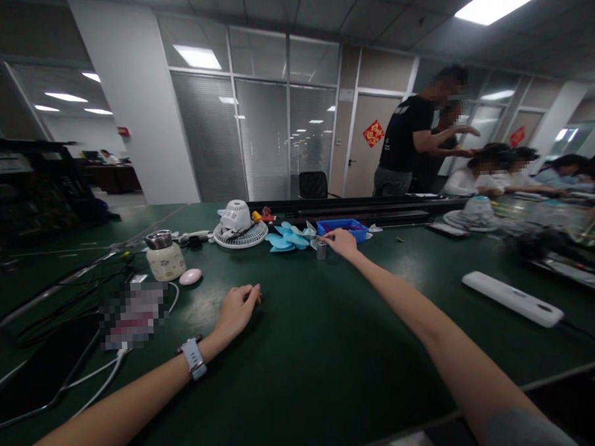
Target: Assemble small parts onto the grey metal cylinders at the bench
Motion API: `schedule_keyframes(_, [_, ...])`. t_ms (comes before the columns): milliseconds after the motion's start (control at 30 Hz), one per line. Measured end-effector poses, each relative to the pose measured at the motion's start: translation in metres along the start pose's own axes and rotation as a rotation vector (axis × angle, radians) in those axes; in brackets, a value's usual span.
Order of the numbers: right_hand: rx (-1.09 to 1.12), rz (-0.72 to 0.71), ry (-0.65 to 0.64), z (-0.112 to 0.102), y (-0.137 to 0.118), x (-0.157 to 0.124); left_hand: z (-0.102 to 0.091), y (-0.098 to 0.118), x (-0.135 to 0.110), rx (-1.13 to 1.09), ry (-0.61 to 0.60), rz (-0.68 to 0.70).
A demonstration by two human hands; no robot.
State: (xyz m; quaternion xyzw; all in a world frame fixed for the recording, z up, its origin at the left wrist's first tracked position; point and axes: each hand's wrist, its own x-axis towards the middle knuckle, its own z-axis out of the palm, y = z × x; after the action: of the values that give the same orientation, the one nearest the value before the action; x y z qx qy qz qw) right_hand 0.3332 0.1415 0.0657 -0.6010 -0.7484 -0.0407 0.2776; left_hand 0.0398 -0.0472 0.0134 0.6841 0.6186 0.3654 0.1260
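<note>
My right hand [342, 243] reaches across the green table, its thumb and fingers pinched together at the upper edge of a small grey metal cylinder [321, 251]. What sits between those fingertips is too small to make out. Just left of the cylinder lies a light-blue fan blade [289, 238], and behind my hand is a blue plastic tray [360, 231]. My left hand [238, 310], with a watch [194, 359] at its wrist, rests on the tabletop with loosely bent fingers and nothing in them.
A white fan housing on its round grille [241, 236] stands behind the blade. At left are a cream jar [165, 256], a pink oval object [190, 277], a phone and cables. A white power strip [512, 299] lies right. People [405, 139] stand and sit beyond.
</note>
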Motion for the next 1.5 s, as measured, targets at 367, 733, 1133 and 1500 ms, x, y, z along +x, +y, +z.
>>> schedule_keyframes(367, [-0.011, 0.001, 0.005, 0.001, 0.007, -0.001, -0.001, 0.004, -0.002, 0.005, -0.014, -0.01])
schedule_keyframes(733, [-0.008, 0.078, -0.052, 0.007, 0.058, -0.008, 0.0, 0.0, 0.0, 0.02, -0.018, -0.034])
schedule_keyframes(1133, [0.437, -0.351, -0.13, -0.01, -0.031, -0.088, -0.002, 0.015, -0.007, -0.029, 0.031, 0.039])
schedule_keyframes(1500, [0.851, -0.513, -0.313, 0.012, -0.096, -0.131, 0.004, 0.029, -0.011, -0.2, 0.09, 0.236])
